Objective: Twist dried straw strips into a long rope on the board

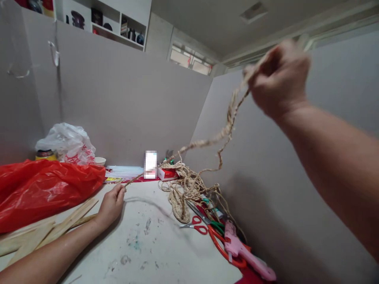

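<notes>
Raised at the upper right, my right hand is closed around a braided straw cord, and motion blurs the fingers a little. From that hand the cord sags down and across to the left. Low over the white tabletop, my left hand pinches the cord's other stretch between thumb and fingers. A second strand drops from my right hand toward a tangled heap of straw cord at the back right of the table. Beneath the heap's near edge lies a small coil of the same cord.
Red-handled scissors, larger orange-handled scissors and a pink glue gun lie along the right edge. At left are a red plastic bag, pale flat strips and a white bag. Grey partitions enclose the table.
</notes>
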`<state>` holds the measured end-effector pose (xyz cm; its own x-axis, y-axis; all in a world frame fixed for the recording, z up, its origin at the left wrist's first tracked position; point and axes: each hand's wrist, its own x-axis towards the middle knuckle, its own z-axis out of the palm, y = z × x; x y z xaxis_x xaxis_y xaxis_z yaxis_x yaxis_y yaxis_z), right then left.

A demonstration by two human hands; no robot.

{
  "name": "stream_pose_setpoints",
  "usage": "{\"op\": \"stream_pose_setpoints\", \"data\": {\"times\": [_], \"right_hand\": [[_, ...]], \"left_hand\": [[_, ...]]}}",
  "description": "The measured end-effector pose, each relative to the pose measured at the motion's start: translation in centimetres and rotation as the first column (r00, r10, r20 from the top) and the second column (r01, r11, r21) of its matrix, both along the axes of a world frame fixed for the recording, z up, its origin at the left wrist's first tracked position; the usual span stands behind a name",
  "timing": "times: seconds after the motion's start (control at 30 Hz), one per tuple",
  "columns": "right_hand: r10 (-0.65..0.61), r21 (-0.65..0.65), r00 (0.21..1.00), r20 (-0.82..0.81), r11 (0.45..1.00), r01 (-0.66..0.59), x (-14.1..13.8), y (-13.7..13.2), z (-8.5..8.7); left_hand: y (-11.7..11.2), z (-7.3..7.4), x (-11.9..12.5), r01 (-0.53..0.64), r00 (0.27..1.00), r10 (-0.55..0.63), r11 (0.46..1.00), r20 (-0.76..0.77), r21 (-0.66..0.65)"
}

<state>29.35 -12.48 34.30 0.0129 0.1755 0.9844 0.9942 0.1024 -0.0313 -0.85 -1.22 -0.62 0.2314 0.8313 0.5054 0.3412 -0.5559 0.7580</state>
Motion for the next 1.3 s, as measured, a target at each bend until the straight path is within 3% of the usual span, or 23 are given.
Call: {"op": "stream_pose_setpoints", "data": {"times": [0.03,0.1,0.17,0.27,0.33,0.4,0.5,0.57,0.63,0.73,0.8,0.9,1.0,1.1,1.2,1.3], "right_hand": [[-0.102,-0.020,0.993,0.065,0.994,0.103,1.1,0.3,-1.8],[-0.142,-0.215,0.970,0.199,0.959,0.184,3.1,0.9,-6.2],[-0.146,-0.423,0.956,0.253,0.873,0.245,4.2,1.4,-11.2],[-0.073,-0.746,0.949,0.306,0.601,0.287,3.8,2.5,-18.6],[-0.007,-0.851,0.936,0.352,0.414,0.324,2.8,3.6,-22.5],[-0.004,-0.889,0.917,0.400,0.242,0.389,2.0,5.0,-25.3],[0.004,-0.904,0.915,0.404,0.154,0.399,1.6,7.0,-28.0],[-0.003,-0.913,0.921,0.389,0.135,0.386,1.9,8.1,-28.8],[-0.025,-0.924,0.935,0.353,0.144,0.353,2.4,8.7,-29.1],[-0.083,-0.942,0.966,0.243,0.218,0.255,3.4,8.9,-28.3],[-0.137,-0.939,0.982,0.127,0.303,0.164,4.3,8.8,-27.0],[-0.221,-0.879,0.968,-0.122,0.476,-0.002,5.8,8.5,-24.1],[-0.218,-0.739,0.878,-0.427,0.644,-0.200,6.9,7.9,-21.3],[-0.099,-0.515,0.731,-0.675,0.773,-0.370,7.1,7.1,-19.1],[0.059,-0.276,0.584,-0.810,0.839,-0.469,6.9,6.5,-17.4],[0.192,-0.087,0.473,-0.860,0.858,-0.506,6.9,6.2,-15.7]], "left_hand": [[0.1,-0.2,0.0,-0.004,1.000,0.004,1.000,-0.021,0.007],[0.3,-0.5,0.0,-0.007,0.999,0.008,1.000,-0.052,0.021],[0.4,-0.7,0.0,0.000,0.997,0.002,1.000,-0.075,0.030],[0.4,-0.9,0.1,0.008,0.995,-0.005,1.000,-0.099,0.030],[0.4,-1.0,0.0,0.006,0.994,-0.003,1.000,-0.109,0.024],[0.4,-1.0,0.0,0.005,0.993,-0.002,1.000,-0.116,0.020],[0.5,-1.0,0.0,0.009,0.993,-0.007,1.000,-0.121,0.011],[0.6,-1.1,0.0,0.006,0.992,-0.005,1.000,-0.126,0.002],[0.7,-1.2,0.1,0.001,0.991,-0.001,1.000,-0.134,-0.002],[0.8,-1.4,0.0,0.003,0.989,-0.004,1.000,-0.146,-0.005],[0.8,-1.5,0.0,0.004,0.989,-0.005,1.000,-0.151,-0.005],[0.8,-1.7,0.0,0.002,0.988,-0.004,1.000,-0.155,-0.010],[0.9,-1.8,0.1,0.007,0.987,-0.009,1.000,-0.161,-0.011],[0.9,-1.9,0.2,0.009,0.986,-0.009,1.000,-0.165,0.001],[0.8,-1.9,0.2,0.008,0.986,-0.007,1.000,-0.167,0.005],[0.8,-1.9,0.1,0.007,0.985,-0.007,1.000,-0.170,-0.001]]}}
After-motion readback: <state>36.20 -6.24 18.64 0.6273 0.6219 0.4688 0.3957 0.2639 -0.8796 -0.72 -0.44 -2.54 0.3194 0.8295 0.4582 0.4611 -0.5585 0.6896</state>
